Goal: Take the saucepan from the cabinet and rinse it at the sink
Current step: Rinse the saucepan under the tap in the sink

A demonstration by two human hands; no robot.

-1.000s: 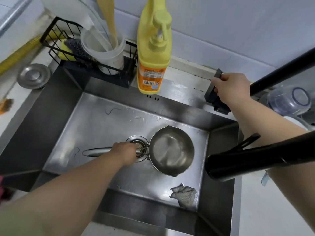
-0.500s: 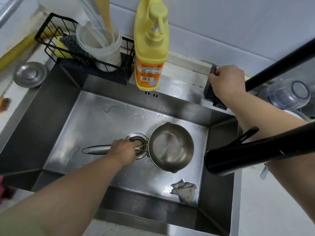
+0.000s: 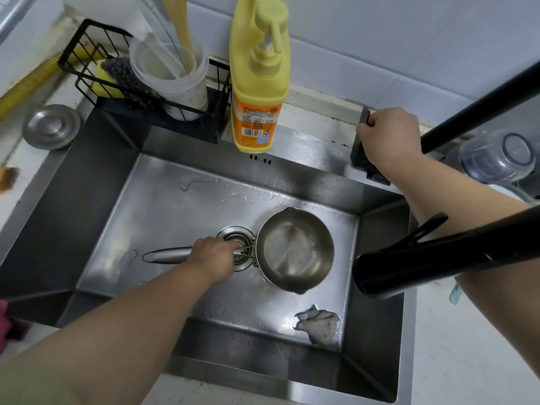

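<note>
With left hand (image 3: pixel 214 257) fingers wrapped around the saucepan (image 3: pixel 295 249) handle and right hand (image 3: pixel 390 135) fingers closed on the black tap lever (image 3: pixel 361 154), keep the bowl under the spout (image 3: pixel 377 274).

Pale grey-white tiled wall (image 3: pixel 380 39) fills the top of the frame. Below it, a speckled white stone counter (image 3: pixel 455 361) runs down the right edge and reappears at the left edge, lit evenly and softly.

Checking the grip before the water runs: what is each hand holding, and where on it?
The left hand grips the saucepan by its handle, near the bowl. The right hand grasps the black tap lever at its upper end.
</note>
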